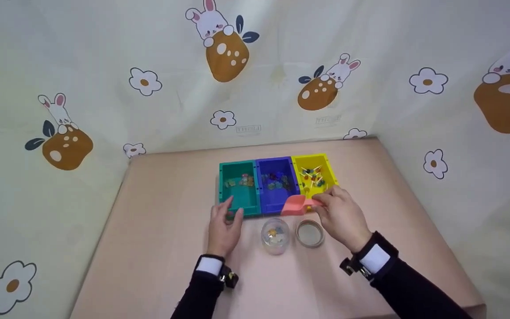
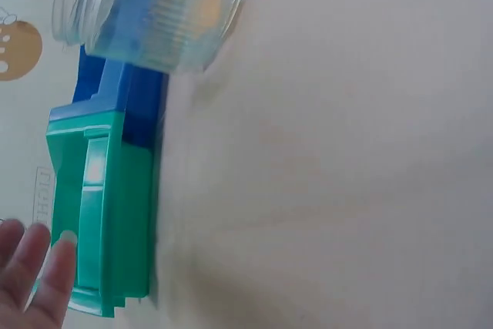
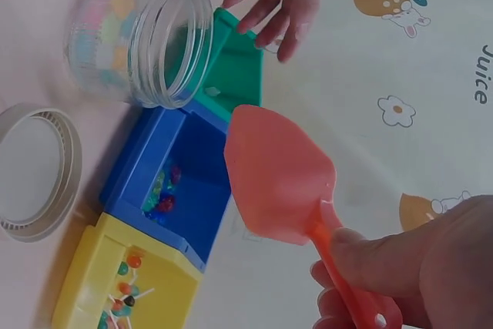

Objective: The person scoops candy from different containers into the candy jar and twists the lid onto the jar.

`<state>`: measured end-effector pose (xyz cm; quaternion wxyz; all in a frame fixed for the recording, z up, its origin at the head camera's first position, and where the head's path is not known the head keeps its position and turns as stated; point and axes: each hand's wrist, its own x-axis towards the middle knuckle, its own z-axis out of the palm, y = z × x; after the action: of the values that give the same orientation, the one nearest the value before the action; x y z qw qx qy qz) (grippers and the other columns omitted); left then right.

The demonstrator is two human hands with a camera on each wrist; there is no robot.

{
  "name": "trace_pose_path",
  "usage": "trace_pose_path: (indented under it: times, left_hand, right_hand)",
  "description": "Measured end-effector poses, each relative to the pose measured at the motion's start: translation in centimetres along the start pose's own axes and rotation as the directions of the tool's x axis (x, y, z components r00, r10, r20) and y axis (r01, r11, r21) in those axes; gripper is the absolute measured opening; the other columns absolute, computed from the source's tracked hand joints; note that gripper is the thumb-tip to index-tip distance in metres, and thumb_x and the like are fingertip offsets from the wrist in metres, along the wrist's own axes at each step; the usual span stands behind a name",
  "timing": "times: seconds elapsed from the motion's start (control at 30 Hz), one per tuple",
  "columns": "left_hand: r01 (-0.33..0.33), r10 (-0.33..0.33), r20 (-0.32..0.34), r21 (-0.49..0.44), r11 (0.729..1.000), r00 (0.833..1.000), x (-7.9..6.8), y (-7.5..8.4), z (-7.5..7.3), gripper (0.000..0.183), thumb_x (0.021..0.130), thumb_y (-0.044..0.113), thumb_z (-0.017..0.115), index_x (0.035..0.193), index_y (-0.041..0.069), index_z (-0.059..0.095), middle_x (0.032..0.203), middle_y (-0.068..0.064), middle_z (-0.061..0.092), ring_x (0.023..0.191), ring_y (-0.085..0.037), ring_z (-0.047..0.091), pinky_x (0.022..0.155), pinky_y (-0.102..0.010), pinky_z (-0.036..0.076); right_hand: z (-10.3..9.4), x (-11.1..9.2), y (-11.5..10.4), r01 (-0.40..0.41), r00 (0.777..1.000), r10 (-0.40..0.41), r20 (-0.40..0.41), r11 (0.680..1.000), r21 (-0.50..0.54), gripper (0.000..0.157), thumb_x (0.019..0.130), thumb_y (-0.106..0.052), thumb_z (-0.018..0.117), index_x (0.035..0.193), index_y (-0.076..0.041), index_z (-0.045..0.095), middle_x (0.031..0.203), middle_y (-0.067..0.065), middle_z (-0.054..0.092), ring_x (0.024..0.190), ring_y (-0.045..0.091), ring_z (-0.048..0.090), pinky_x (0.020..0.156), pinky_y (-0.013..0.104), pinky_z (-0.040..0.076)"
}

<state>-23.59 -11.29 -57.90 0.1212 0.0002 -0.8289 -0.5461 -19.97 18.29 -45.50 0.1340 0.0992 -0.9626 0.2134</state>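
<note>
My right hand (image 1: 342, 217) grips the handle of a coral plastic scoop (image 1: 295, 205), its blade over the front of the blue bin (image 1: 277, 206). In the right wrist view the scoop (image 3: 277, 175) looks bare. My left hand (image 1: 225, 230), fingers spread and holding nothing, is at the front rim of the green bin (image 1: 225, 201). Between the hands stands a clear jar (image 1: 275, 243) without its lid, with small pastel pieces inside. The round lid (image 1: 310, 234) lies beside it on the table.
A yellow bin (image 1: 331, 170) joins the blue and green bins in a row and contains small round-headed sticks. Colourful translucent pieces lie in the blue bin, a few pale ones in the green. The table (image 1: 162, 248) meets a patterned cloth backdrop (image 1: 272, 102) behind.
</note>
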Motion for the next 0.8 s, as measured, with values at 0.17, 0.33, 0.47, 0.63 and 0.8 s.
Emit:
trace_pose_path:
  times: [0.17, 0.33, 0.47, 0.63, 0.8]
  left_hand:
    - [0.081, -0.066, -0.124, 0.120, 0.989, 0.990, 1.0, -0.7, -0.2, 0.057, 0.111, 0.028, 0.065, 0.163, 0.008, 0.052, 0.143, -0.019, 0.050, 0.119, -0.035, 0.064, 0.097, -0.045, 0.060]
    - [0.158, -0.134, -0.126, 0.206, 0.966, 0.983, 1.9, -1.3, -0.4, 0.060, 0.113, 0.029, 0.060, 0.167, 0.006, 0.046, 0.146, -0.021, 0.047, 0.119, -0.034, 0.062, 0.107, -0.049, 0.056]
    - [0.152, -0.133, -0.096, 0.226, 0.962, 0.986, 2.6, -1.8, -0.3, 0.060, 0.114, 0.027, 0.059, 0.167, 0.003, 0.044, 0.145, -0.024, 0.049, 0.116, -0.034, 0.062, 0.109, -0.050, 0.056]
    - [0.089, -0.066, -0.101, 0.241, 0.967, 0.993, 3.3, -2.4, -0.1, 0.058, 0.113, 0.023, 0.060, 0.164, -0.001, 0.047, 0.139, -0.027, 0.053, 0.116, -0.038, 0.065, 0.107, -0.054, 0.056]
    - [0.036, 0.008, -0.145, 0.296, 0.955, 0.989, 3.9, -2.8, 0.0, 0.053, 0.110, 0.015, 0.062, 0.158, -0.004, 0.053, 0.123, -0.026, 0.061, 0.104, -0.038, 0.068, 0.095, -0.056, 0.058]
  right_hand:
    - [0.8, 1.1, 0.1, -0.050, 0.999, 0.050, 0.008, 0.999, 0.017, 0.035, 0.100, -0.019, 0.082, 0.129, 0.001, 0.079, 0.099, 0.010, 0.063, 0.091, 0.024, 0.058, 0.077, 0.034, 0.053]
    - [2.0, 1.8, 0.1, -0.057, 0.998, 0.057, -0.005, 0.998, 0.022, 0.036, 0.102, -0.019, 0.080, 0.132, 0.001, 0.078, 0.102, 0.010, 0.063, 0.090, 0.023, 0.057, 0.073, 0.031, 0.048]
    - [3.0, 2.5, 0.2, -0.070, 0.997, 0.070, -0.016, 0.997, 0.011, 0.035, 0.103, -0.020, 0.078, 0.133, -0.001, 0.078, 0.104, 0.009, 0.062, 0.090, 0.024, 0.058, 0.074, 0.032, 0.049]
    - [4.3, 3.3, 0.0, -0.066, 0.997, 0.065, -0.050, 0.998, -0.018, 0.033, 0.103, -0.022, 0.079, 0.130, -0.003, 0.080, 0.099, 0.009, 0.063, 0.086, 0.026, 0.060, 0.072, 0.037, 0.053]
    - [5.6, 4.0, -0.1, -0.017, 0.995, 0.012, -0.101, 0.999, -0.047, 0.026, 0.099, -0.018, 0.082, 0.121, -0.003, 0.084, 0.095, 0.011, 0.065, 0.087, 0.029, 0.065, 0.073, 0.045, 0.060]
